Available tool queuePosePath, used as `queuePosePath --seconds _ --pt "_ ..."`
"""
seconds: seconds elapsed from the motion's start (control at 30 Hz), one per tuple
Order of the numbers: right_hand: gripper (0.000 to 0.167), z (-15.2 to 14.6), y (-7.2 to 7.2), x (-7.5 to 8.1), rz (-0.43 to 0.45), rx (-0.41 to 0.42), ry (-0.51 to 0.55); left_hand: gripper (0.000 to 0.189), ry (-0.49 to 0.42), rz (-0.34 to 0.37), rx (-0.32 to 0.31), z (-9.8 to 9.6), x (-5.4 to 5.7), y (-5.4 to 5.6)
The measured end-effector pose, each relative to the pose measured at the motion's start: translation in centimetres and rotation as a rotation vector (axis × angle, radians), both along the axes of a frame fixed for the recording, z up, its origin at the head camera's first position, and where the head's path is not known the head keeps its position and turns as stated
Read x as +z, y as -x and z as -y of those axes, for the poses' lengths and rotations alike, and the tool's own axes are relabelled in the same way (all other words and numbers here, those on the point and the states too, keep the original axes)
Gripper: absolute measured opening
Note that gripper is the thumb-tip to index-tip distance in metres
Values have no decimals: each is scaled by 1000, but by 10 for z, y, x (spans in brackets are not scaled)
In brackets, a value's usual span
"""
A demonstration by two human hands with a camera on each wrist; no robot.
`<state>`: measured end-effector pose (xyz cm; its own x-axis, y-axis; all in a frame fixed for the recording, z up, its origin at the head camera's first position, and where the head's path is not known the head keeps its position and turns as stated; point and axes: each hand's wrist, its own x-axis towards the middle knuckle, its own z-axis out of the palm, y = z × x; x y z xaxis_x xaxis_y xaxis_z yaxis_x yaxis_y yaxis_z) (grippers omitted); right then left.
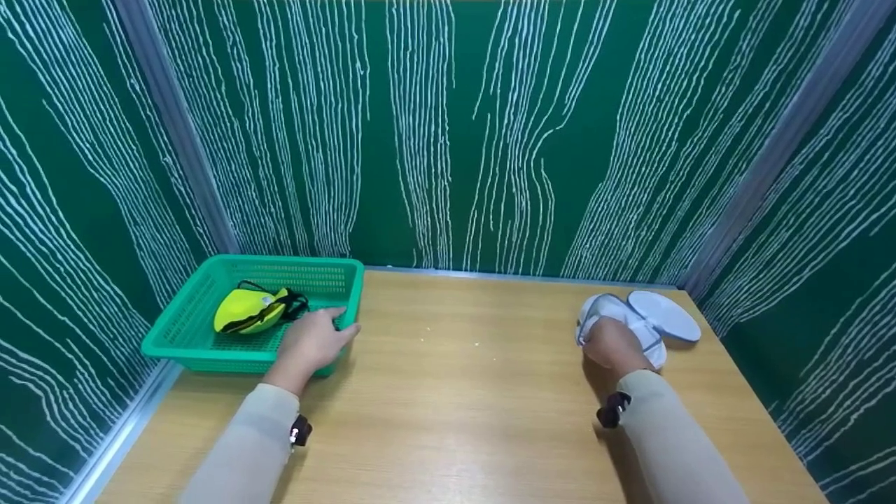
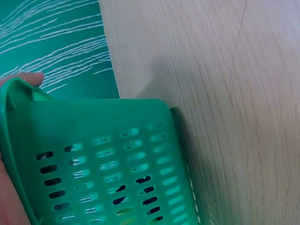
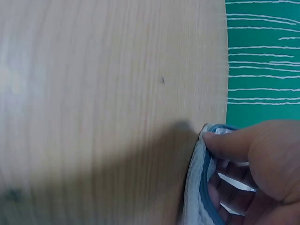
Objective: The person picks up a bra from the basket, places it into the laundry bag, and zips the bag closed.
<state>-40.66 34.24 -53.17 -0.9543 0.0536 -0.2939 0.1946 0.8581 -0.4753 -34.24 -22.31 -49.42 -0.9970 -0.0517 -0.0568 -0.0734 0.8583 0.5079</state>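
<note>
My left hand (image 1: 315,339) is at the right side of a green perforated plastic basket (image 1: 182,348) and grips its rim, with thumb and forefinger reaching over the edge. In the left wrist view a fingertip (image 2: 33,78) shows over the basket rim (image 2: 14,96); the other fingers are mostly hidden. At the right of the table, my right hand (image 1: 616,344) holds a soft white slipper-like item (image 1: 654,353) with blue-grey trim. In the right wrist view the thumb (image 3: 229,144) pinches the edge of this white item (image 3: 193,187) against the curled fingers.
Inside the basket lies a bright yellow pouch-like item (image 1: 241,308) with black trim and straps. A flat, pale grey oval piece (image 1: 665,315) lies beside the white item. Green panels (image 1: 476,154) with white wavy lines enclose the wooden table (image 1: 455,406) at the back and sides.
</note>
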Motion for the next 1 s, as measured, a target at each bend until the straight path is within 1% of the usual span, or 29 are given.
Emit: queuePosePath --seconds 0.07,0.13,0.2,0.3,0.37,0.43,0.5,0.6,0.8,1.0 --pt "13 3 0 -3 -39 53 -22 74 7 3 -3 0 0 0" --pt "17 8 0 -6 -51 56 10 74 10 5 0 1 0 1" --pt "23 13 -1 -10 -98 92 14 74 12 -3 -5 1 1 1" --pt "28 18 -2 -13 -125 104 19 75 1 -1 -14 1 2 2" --pt "27 23 -2 -13 -123 99 16 75 -5 0 -23 0 1 2" --pt "21 29 -2 -11 -83 71 33 75 -10 7 -26 1 0 1" --pt "16 36 0 -11 -63 64 41 75 -9 6 -27 2 0 0" --pt "13 47 1 -10 -69 77 44 75 -12 8 -32 4 0 0" --pt "15 61 -2 -13 -84 99 87 78 -7 21 -33 5 0 0" --pt "17 69 -6 -15 -91 110 90 76 -14 28 -38 2 0 1"
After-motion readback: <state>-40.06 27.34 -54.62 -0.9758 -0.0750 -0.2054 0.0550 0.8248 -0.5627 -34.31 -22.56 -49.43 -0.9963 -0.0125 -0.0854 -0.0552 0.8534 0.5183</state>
